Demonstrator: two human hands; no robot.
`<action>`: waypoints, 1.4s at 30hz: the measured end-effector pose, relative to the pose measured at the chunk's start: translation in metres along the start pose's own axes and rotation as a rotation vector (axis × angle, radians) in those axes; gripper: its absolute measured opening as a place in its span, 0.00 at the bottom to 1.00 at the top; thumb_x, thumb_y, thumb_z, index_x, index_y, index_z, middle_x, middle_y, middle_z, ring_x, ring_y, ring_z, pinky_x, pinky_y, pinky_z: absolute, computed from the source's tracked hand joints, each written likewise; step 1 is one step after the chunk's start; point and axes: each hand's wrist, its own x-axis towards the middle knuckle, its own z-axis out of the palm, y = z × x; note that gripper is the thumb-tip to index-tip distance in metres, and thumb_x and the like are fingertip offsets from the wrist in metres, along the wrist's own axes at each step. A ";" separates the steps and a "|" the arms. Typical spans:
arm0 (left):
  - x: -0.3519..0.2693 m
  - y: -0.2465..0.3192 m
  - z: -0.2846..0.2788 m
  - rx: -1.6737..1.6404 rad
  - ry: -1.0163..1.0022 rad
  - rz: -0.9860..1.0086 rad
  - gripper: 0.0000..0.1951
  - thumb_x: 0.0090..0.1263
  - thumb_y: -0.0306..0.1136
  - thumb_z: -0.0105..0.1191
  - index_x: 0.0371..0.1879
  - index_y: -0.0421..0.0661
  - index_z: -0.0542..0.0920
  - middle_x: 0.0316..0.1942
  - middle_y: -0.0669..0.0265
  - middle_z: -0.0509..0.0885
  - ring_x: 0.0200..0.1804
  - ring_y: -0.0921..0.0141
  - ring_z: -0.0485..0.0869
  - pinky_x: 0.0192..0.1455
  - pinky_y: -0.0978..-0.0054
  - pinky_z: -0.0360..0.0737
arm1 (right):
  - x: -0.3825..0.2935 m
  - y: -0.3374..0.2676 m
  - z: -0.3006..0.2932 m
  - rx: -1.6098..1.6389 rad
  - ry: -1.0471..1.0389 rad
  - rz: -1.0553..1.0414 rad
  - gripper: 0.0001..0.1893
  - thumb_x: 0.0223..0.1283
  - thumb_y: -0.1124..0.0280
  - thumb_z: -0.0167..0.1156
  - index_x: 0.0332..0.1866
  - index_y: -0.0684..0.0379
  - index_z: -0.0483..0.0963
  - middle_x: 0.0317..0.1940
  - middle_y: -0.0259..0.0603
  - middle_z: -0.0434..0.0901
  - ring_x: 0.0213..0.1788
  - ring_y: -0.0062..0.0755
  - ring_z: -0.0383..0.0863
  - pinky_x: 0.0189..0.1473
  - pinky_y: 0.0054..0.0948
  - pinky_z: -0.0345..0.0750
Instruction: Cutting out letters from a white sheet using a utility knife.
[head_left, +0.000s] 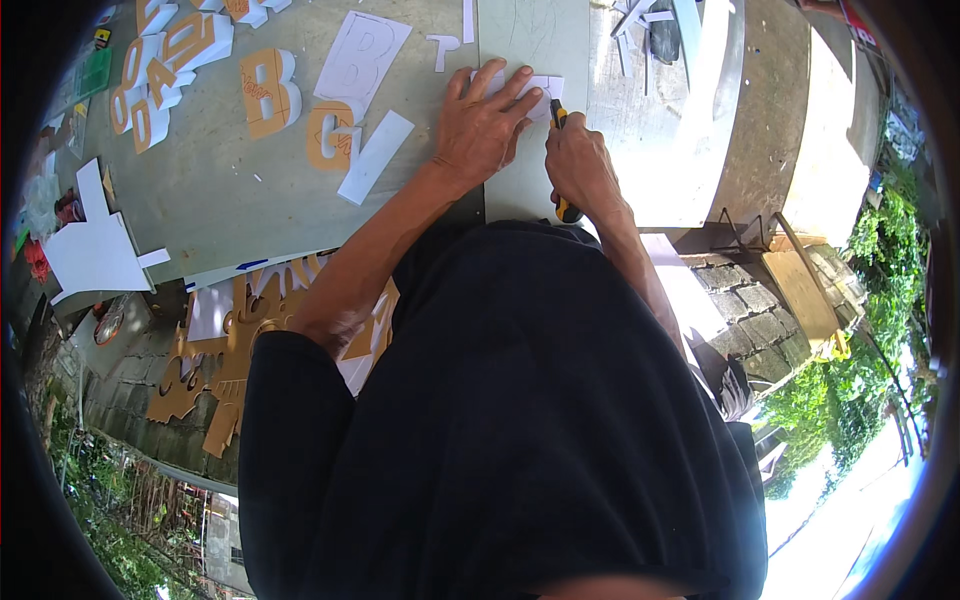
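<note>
My right hand grips a black and yellow utility knife, its front end at the right edge of a small white piece with drawn lines. Spread over that piece, my left hand presses it down with the fingertips and partly hides it. Both hands are above a grey sheet on the worktable. To the left lie a white sheet with a drawn letter B, a thick cut-out letter B, a cut-out letter G and a white strip.
More block letters stand at the upper left. Thin white offcuts lie at the upper right beside a dark object. White board scraps rest at the table's left corner. Brown cut-out sheets lie below the table's near edge, over block paving.
</note>
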 end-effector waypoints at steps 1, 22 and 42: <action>0.000 0.000 0.000 -0.001 0.007 -0.001 0.21 0.64 0.35 0.70 0.58 0.56 0.90 0.69 0.72 0.83 0.71 0.60 0.74 0.71 0.51 0.67 | -0.002 -0.003 0.000 -0.012 0.002 0.012 0.16 0.73 0.71 0.49 0.46 0.80 0.67 0.27 0.77 0.81 0.32 0.74 0.87 0.37 0.54 0.86; 0.002 0.002 -0.007 -0.157 0.047 -0.059 0.24 0.63 0.36 0.72 0.60 0.52 0.88 0.65 0.66 0.86 0.66 0.59 0.78 0.72 0.51 0.71 | 0.000 0.013 -0.015 -0.208 0.009 -0.075 0.15 0.76 0.66 0.51 0.47 0.72 0.71 0.29 0.71 0.83 0.33 0.73 0.87 0.42 0.60 0.83; -0.009 -0.001 -0.004 -0.036 -0.252 0.048 0.32 0.73 0.43 0.61 0.77 0.55 0.73 0.83 0.78 0.66 0.85 0.63 0.58 0.84 0.41 0.54 | -0.005 0.008 -0.035 -0.475 -0.040 -0.219 0.09 0.76 0.70 0.51 0.47 0.67 0.71 0.28 0.64 0.85 0.36 0.68 0.88 0.43 0.58 0.82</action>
